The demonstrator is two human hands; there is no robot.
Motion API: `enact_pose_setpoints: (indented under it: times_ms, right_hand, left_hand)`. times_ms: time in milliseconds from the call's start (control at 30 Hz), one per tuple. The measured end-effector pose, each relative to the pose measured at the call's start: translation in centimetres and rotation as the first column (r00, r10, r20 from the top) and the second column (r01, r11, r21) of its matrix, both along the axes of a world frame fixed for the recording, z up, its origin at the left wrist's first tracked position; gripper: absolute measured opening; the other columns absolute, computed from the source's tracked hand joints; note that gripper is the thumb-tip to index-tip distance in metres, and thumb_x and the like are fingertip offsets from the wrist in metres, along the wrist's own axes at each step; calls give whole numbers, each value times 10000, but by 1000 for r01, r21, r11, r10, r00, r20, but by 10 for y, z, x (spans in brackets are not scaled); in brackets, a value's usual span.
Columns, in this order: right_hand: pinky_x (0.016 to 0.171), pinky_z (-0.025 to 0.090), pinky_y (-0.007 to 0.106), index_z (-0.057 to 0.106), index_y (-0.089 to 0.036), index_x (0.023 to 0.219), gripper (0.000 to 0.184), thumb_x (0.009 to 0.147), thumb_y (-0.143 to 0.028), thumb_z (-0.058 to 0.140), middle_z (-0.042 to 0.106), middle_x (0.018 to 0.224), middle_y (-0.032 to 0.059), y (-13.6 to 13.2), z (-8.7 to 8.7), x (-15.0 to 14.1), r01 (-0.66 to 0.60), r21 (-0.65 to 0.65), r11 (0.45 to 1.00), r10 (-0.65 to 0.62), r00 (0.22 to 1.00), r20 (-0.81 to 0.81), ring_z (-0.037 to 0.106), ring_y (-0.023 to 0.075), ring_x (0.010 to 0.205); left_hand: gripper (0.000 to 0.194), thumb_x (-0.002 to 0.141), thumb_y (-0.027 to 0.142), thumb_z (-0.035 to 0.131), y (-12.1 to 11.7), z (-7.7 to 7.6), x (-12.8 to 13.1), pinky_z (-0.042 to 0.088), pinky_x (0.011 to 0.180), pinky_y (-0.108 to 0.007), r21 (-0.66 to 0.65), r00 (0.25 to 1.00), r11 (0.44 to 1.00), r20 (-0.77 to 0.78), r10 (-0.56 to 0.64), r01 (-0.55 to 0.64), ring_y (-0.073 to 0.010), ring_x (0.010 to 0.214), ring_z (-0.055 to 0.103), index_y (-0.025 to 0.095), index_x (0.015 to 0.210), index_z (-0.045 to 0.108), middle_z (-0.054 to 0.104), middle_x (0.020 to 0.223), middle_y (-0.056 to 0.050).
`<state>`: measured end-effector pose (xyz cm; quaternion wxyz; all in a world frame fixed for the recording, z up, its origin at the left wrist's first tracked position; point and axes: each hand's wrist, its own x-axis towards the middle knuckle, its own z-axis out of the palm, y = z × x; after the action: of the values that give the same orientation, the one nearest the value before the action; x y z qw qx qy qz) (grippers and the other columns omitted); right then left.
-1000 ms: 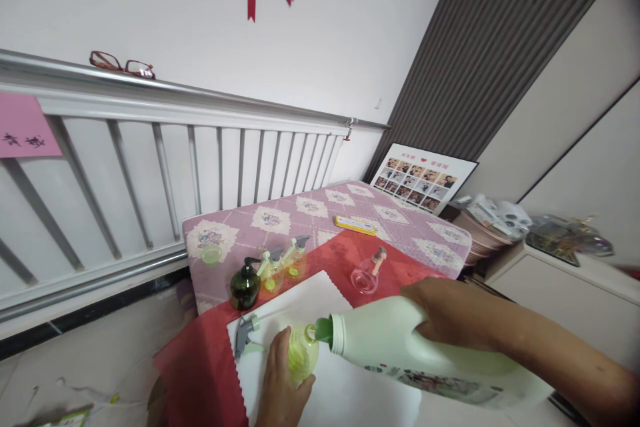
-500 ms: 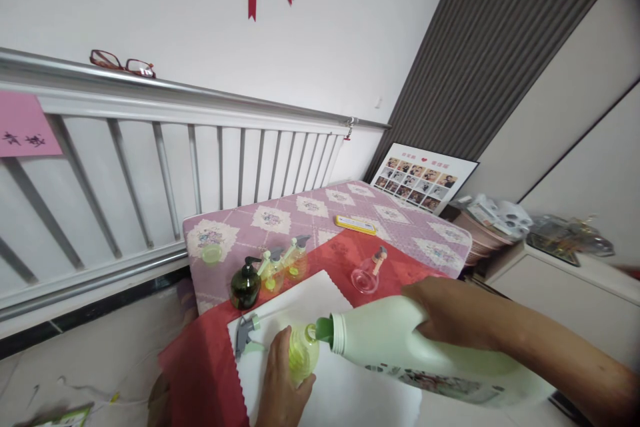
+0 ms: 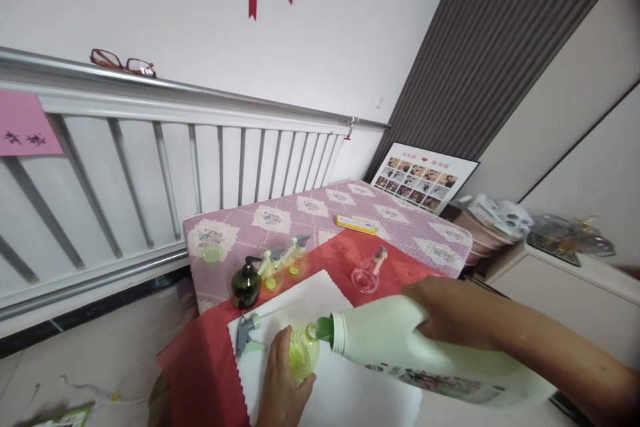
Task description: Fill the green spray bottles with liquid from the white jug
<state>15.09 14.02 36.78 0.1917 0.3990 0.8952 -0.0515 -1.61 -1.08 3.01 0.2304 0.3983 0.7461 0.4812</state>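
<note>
Your right hand [image 3: 453, 312] is clamped over the handle end of the big white detergent jug [image 3: 420, 353], which lies tipped nearly flat so its green spout [image 3: 324, 329] meets the mouth of the small yellow-green bottle [image 3: 303, 353]. Your left hand [image 3: 283, 383] wraps that small bottle from below and the left, fingers curled around its belly, holding it upright on the white cloth [image 3: 300, 300]. Just left of your left fingertips lies the grey spray head [image 3: 244, 335], loose on the cloth and close to its scalloped left edge; beyond that edge the red cloth [image 3: 200, 367] drops off the table's near corner. Ahead of your left fingers, near the cloth's far-left corner, stand a dark green pump bottle [image 3: 245, 284] and two pale spray bottles [image 3: 280, 265], bunched together. Ahead of your right knuckles a clear round flask [image 3: 367, 275] sits on the red cloth, apart from the jug. The open stretch of white cloth lies between the spout and those bottles. Farther off, a yellow flat case [image 3: 355, 224] rests on the pink patterned tablecloth [image 3: 310, 210], and a small green lid [image 3: 212, 253] lies near its left edge.
</note>
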Motion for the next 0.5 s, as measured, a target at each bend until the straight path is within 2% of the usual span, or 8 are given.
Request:
enact_pose_setpoints:
  times_ms: [233, 367, 500]
  right_hand:
    - [602, 403, 283, 669, -260, 807, 279, 587, -142, 545, 757, 890, 3, 2, -3, 1, -1, 15, 1000, 1, 1000, -8, 662, 214, 773]
    - [599, 407, 279, 665, -256, 807, 276, 586, -142, 545, 757, 884, 6, 3, -4, 3, -3, 9, 1000, 3, 1000, -12, 663, 211, 767]
    - [603, 402, 280, 674, -247, 814, 273, 595, -147, 545, 756, 891, 19, 4, -5, 4, 1, 12, 1000, -1, 1000, -5, 664, 214, 779]
  left_hand:
    - [829, 676, 233, 592, 0, 3, 0, 264, 1224, -415, -12, 1000, 1000, 6, -14, 14, -277, 1450, 332, 85, 1437, 299, 387, 1533, -186]
    - [828, 672, 244, 616, 1, 0, 0, 277, 1221, -407, -17, 1000, 1000, 14, -7, 7, -274, 1451, 333, 117, 1433, 314, 390, 1539, -164]
    - [838, 671, 243, 617, 1, -4, -1, 287, 1217, -412, -10, 1000, 1000, 9, -7, 7, -279, 1444, 341, 100, 1436, 307, 395, 1534, -178]
